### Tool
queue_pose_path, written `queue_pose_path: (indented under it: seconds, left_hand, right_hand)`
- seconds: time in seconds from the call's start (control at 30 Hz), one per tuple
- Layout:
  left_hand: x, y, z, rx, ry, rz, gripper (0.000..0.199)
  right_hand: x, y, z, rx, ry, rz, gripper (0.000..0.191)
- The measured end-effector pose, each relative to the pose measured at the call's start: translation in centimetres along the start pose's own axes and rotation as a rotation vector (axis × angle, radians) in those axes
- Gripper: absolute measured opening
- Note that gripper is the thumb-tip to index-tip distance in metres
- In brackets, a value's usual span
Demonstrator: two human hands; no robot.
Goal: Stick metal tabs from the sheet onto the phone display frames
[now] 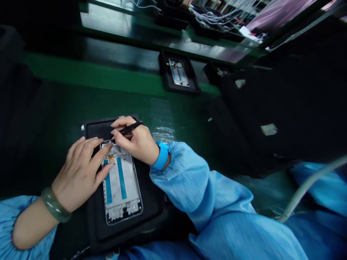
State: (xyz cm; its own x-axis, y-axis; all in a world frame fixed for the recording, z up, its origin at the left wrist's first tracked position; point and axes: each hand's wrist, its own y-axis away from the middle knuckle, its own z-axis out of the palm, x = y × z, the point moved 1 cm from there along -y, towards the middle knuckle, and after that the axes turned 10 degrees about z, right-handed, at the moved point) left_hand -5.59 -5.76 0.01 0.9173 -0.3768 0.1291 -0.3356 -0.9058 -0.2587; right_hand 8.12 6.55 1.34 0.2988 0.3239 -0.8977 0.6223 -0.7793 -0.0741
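A phone frame (128, 180) with two blue strips lies on a black padded tray (151, 202) in front of me. My left hand (81, 164) rests over its upper left corner, fingers stretched out and touching the edge. The left thumb is beside a small orange flex cable (111, 159). At the frame's top end, my right hand (138, 142) grips a slim black pen-like tool (131, 128). Its tip points down at the frame's top edge, close to my left fingertips; what it touches there is too small to make out.
A second phone frame (179, 72) sits in a black tray (195, 85) farther back on the green bench (108, 97). A clear plastic sheet (162, 115) lies beyond my right wrist. Dark foam stacks (244, 119) stand at right. Cables (217, 18) run over the back shelf.
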Motion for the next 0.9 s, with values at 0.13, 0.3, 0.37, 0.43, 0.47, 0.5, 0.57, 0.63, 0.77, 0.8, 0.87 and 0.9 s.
queue_pose_path:
  seconds: [0.13,0.3,0.37,0.43,0.47,0.5,0.57,0.63,0.77,0.8,0.87,0.9]
  left_hand:
    - [0.0,0.0,0.0,0.011,0.000,0.005,0.044]
    - [0.1,-0.1,0.0,0.019,-0.015,0.015,0.044]
    - [0.1,-0.1,0.0,0.025,-0.020,0.021,0.044]
    - [0.0,-0.1,0.0,0.028,-0.022,0.027,0.043]
    - [0.0,-0.1,0.0,0.027,-0.021,0.026,0.041]
    - [0.0,-0.1,0.0,0.026,-0.019,0.021,0.040]
    - [0.0,-0.1,0.0,0.018,-0.016,0.016,0.040]
    - [-0.1,-0.1,0.0,0.015,-0.018,0.023,0.041]
    - [-0.1,0.0,0.0,0.021,-0.026,0.042,0.044]
    - [0.0,0.0,0.0,0.023,-0.029,0.041,0.044]
    - [0.0,0.0,0.0,0.028,-0.035,0.036,0.044]
    - [0.0,0.0,0.0,0.029,-0.036,0.033,0.044]
  right_hand:
    - [0.0,0.1,0.0,0.003,0.039,-0.030,0.015]
    - [-0.1,-0.1,-0.1,-0.006,0.132,-0.130,0.017]
    - [-0.4,-0.1,0.0,-0.016,0.201,-0.197,0.017]
    - [-0.9,-0.1,0.2,-0.048,0.334,-0.259,0.019]
    - [-1.1,0.0,0.4,-0.080,0.417,-0.287,0.019]
    - [-1.3,0.0,0.5,-0.109,0.491,-0.309,0.020]
    - [-1.3,0.1,0.5,-0.123,0.533,-0.317,0.018]
    - [-0.8,0.0,0.2,-0.065,0.389,-0.239,0.015]
    - [0.8,-0.4,-0.4,0.011,0.007,-0.019,0.017]
    - [1.0,-0.4,-0.4,0.001,-0.033,0.002,0.018]
    - [1.1,-0.4,-0.3,-0.016,-0.057,-0.001,0.017]
    - [1.0,-0.4,-0.3,-0.017,-0.054,-0.012,0.016]
